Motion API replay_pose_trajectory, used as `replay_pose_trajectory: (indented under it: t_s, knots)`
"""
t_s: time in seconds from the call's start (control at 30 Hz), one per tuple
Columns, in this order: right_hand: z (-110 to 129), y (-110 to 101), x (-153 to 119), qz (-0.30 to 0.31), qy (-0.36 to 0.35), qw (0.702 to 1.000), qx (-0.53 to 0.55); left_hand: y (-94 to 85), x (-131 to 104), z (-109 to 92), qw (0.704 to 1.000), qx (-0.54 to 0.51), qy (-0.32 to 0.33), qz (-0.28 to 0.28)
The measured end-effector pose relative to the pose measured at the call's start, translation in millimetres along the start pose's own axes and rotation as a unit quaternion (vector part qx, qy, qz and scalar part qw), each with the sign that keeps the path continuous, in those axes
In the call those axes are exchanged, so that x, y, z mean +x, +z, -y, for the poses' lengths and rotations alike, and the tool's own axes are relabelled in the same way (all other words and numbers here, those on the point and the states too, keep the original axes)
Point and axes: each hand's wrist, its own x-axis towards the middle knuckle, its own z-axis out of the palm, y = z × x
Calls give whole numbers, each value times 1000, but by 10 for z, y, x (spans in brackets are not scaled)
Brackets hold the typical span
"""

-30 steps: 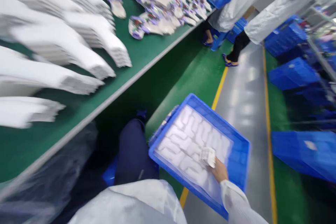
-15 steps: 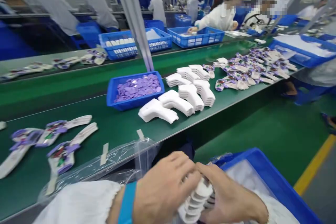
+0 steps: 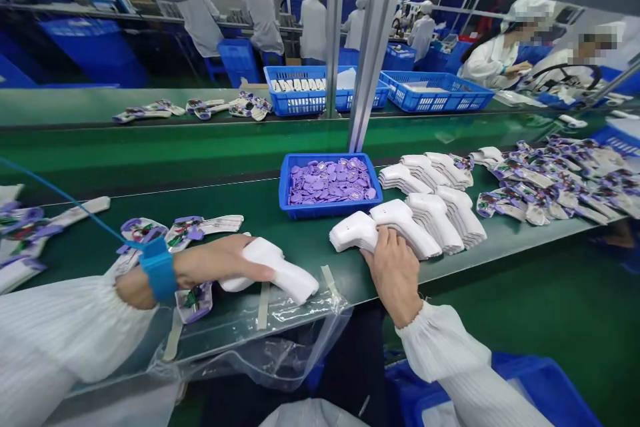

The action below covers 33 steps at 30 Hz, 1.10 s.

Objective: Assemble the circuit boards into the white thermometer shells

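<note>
My left hand (image 3: 225, 261), with a blue band at the wrist, is closed around white gun-shaped shells (image 3: 285, 273) low over the green bench (image 3: 310, 240). Farther right, my right hand (image 3: 397, 267) has its fingers on the front end of a stack of white shells (image 3: 407, 227); its grip is partly hidden. Another white shell (image 3: 354, 230) lies just left of those fingers. Behind the shells is a blue tray (image 3: 330, 212) of purple discs.
Purple-and-white assemblies with wiring (image 3: 550, 180) are heaped at the right; more lie at the left. A clear plastic bag (image 3: 280, 353) hangs from the taped front edge. A blue bin (image 3: 540, 373) stands below. People work beyond the bench.
Both hands have risen from below the bench edge and moved apart, the left one carrying white shells leftward, the right one onto the stacked shells. The view has turned left.
</note>
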Motion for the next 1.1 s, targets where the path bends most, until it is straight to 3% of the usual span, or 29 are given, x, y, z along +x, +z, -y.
replay_pose_trajectory:
  t_s: [0.13, 0.3, 0.43, 0.53, 0.63, 0.73, 0.83, 0.9, 1.0, 1.1]
  knots:
    - [131, 83, 70, 10, 73, 994, -76, -67, 386, 80, 997, 23, 34, 71]
    - [230, -209, 71, 48, 137, 988, -57, 66, 665, -35, 977, 137, 162, 33]
    - [469, -500, -141, -21, 130, 991, 35, 299, 742, -210, 970, 154, 189, 16]
    - [775, -460, -237, 35, 73, 996, 45, 381, 716, -333, 966, 156, 206, 8]
    - [956, -291, -208, 98, 88, 991, -11, 225, 571, -342, 962, 154, 227, 17]
    - [903, -204, -143, 104, 115, 987, -43, -170, 326, -88, 971, 147, 189, 11]
    - [739, -210, -103, 99, 112, 987, -48, -554, 33, 487, 975, 160, 114, -99]
    - [648, -224, -103, 82, 93, 992, -29, -645, -181, 942, 958, 192, 92, -191]
    - [586, -265, -155, 32, 40, 998, 28, -442, -516, 1400, 921, 250, 71, -291]
    - [601, -359, -271, -35, 16, 995, 92, 45, -747, 1364, 909, 270, -3, -317]
